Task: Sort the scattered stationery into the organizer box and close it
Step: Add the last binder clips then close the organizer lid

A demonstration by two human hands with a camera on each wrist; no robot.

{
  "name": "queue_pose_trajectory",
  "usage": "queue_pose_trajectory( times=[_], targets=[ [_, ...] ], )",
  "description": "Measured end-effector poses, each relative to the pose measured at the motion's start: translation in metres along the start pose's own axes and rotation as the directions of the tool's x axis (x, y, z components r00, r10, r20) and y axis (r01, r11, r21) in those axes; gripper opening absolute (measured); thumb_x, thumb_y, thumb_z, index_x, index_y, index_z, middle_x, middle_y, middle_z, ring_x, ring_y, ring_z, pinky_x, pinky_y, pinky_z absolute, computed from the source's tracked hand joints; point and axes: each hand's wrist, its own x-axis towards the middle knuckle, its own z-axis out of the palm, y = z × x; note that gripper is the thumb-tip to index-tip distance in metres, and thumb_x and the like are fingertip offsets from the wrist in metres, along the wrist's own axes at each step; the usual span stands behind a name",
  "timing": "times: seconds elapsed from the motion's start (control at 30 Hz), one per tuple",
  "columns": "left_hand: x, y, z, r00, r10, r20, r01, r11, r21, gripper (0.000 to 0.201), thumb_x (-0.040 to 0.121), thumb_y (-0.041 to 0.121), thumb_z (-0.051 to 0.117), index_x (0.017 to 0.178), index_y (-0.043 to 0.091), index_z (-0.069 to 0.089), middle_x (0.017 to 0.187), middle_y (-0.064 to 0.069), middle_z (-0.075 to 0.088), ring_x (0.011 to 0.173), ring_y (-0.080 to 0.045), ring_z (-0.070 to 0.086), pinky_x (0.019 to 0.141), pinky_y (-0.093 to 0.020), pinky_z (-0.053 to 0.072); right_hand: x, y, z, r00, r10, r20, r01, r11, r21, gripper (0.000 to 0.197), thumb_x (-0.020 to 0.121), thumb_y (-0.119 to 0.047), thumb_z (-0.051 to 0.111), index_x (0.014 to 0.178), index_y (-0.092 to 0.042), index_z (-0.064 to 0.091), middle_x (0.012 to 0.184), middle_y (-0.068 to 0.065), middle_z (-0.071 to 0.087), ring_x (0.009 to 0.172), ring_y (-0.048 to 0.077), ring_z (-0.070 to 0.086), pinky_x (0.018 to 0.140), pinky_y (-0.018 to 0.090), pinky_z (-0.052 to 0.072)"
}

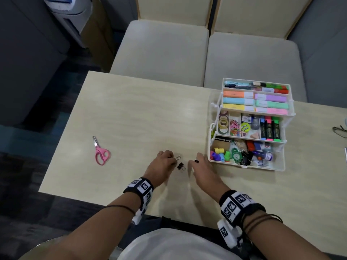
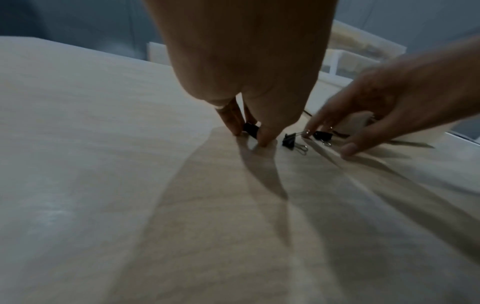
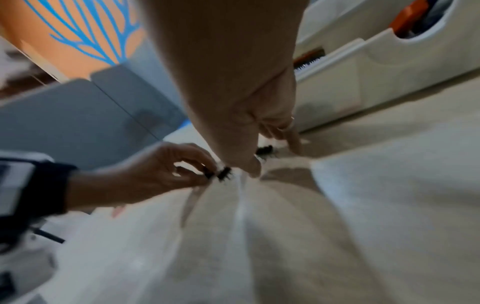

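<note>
Three small black binder clips lie close together near the table's front edge. My left hand (image 1: 173, 161) pinches the left clip (image 2: 250, 130) between thumb and fingers on the tabletop. The middle clip (image 1: 180, 167) lies free between my hands. My right hand (image 1: 193, 163) hovers with straight, spread fingers over the right clip (image 1: 196, 161), one fingertip (image 2: 307, 131) touching its wire handle. The open white organizer box (image 1: 209, 149) stands just right of that hand, its tiered trays full of highlighters, tape and erasers. Pink scissors (image 1: 101, 152) lie far left.
The pale wooden table (image 1: 131, 109) is bare between the scissors and my hands. Two grey upholstered chairs (image 1: 159, 49) stand along the far edge. A pair of glasses (image 1: 339, 130) lies at the right edge.
</note>
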Motion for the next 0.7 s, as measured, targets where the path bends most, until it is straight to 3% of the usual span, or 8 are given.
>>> queue_pose_trajectory(
  times=[0.1,0.17,0.23,0.33,0.43,0.47,0.6,0.7],
  targets=[
    [0.004,-0.007,0.001,0.999,-0.022,0.031,0.024,0.998,-0.064,0.007,0.093,0.017,0.065,0.095,0.017,0.072,0.107,-0.006,0.057,0.096,-0.028,0.05,0.073,-0.045,0.055,0.003,-0.001,0.006,1.0,-0.007,-0.025,0.006,0.999,-0.043,0.019,0.099,-0.001,0.042,0.104,-0.013,0.056,0.11,0.006,0.045,0.097,0.028,0.05,0.077,0.042,0.046],
    [0.006,-0.009,-0.001,0.995,-0.07,0.065,0.078,0.989,-0.124,0.012,0.082,0.01,0.066,0.092,0.014,0.07,0.103,-0.008,0.056,0.094,-0.031,0.053,0.072,-0.042,0.054,0.007,-0.001,0.013,0.998,0.057,-0.038,-0.056,0.998,0.029,0.024,0.089,0.009,0.05,0.091,-0.014,0.056,0.1,0.004,0.046,0.09,0.027,0.053,0.071,0.039,0.047],
    [0.008,-0.011,-0.005,0.991,-0.119,0.064,0.131,0.965,-0.226,0.018,0.075,0.009,0.067,0.092,0.014,0.067,0.099,-0.006,0.054,0.087,-0.028,0.055,0.071,-0.038,0.053,0.011,-0.001,0.018,0.993,0.104,-0.049,-0.099,0.991,0.086,0.022,0.092,0.006,0.057,0.092,-0.015,0.058,0.1,0.002,0.048,0.09,0.027,0.056,0.07,0.039,0.051],
    [0.011,-0.016,-0.009,0.988,-0.139,0.069,0.154,0.936,-0.318,0.024,0.074,0.013,0.07,0.096,0.02,0.062,0.098,0.003,0.049,0.079,-0.017,0.054,0.071,-0.028,0.05,0.005,-0.019,0.009,0.998,0.04,-0.041,-0.032,0.985,0.172,0.014,0.103,-0.016,0.057,0.111,-0.026,0.052,0.105,-0.005,0.049,0.088,0.021,0.057,0.075,0.042,0.054],
    [0.013,-0.02,-0.009,0.99,-0.115,0.077,0.135,0.928,-0.348,0.021,0.078,0.023,0.07,0.098,0.022,0.063,0.096,0.005,0.05,0.077,-0.012,0.053,0.071,-0.022,0.046,0.003,-0.043,0.006,0.998,-0.004,0.055,-0.007,0.979,0.206,0.047,0.104,-0.025,0.053,0.148,-0.035,0.038,0.11,-0.001,0.054,0.091,0.023,0.06,0.075,0.039,0.053],
    [0.013,-0.019,-0.01,0.991,-0.109,0.082,0.131,0.926,-0.353,0.019,0.08,0.027,0.069,0.097,0.021,0.063,0.095,0.005,0.051,0.076,-0.012,0.053,0.071,-0.021,0.045,0.005,-0.048,0.008,0.997,0.012,0.076,-0.026,0.982,0.185,0.05,0.105,-0.027,0.051,0.151,-0.037,0.034,0.105,0.001,0.054,0.088,0.024,0.061,0.072,0.039,0.051],
    [0.01,-0.018,-0.007,0.991,-0.079,0.105,0.112,0.928,-0.356,0.026,0.073,0.036,0.058,0.094,0.021,0.06,0.094,0.005,0.051,0.077,-0.014,0.053,0.068,-0.023,0.042,0.02,-0.054,0.015,0.99,0.123,0.07,-0.131,0.984,0.12,0.018,0.103,-0.023,0.052,0.121,-0.024,0.052,0.101,0.002,0.049,0.082,0.028,0.061,0.074,0.045,0.056],
    [0.008,-0.021,-0.003,0.992,-0.071,0.109,0.107,0.924,-0.367,0.024,0.071,0.027,0.062,0.093,0.021,0.058,0.091,0.006,0.049,0.078,-0.015,0.052,0.068,-0.026,0.043,0.025,-0.054,0.015,0.988,0.145,0.045,-0.149,0.983,0.111,0.014,0.102,-0.023,0.052,0.116,-0.02,0.054,0.101,0.002,0.05,0.083,0.029,0.062,0.071,0.044,0.056]
  ],
)
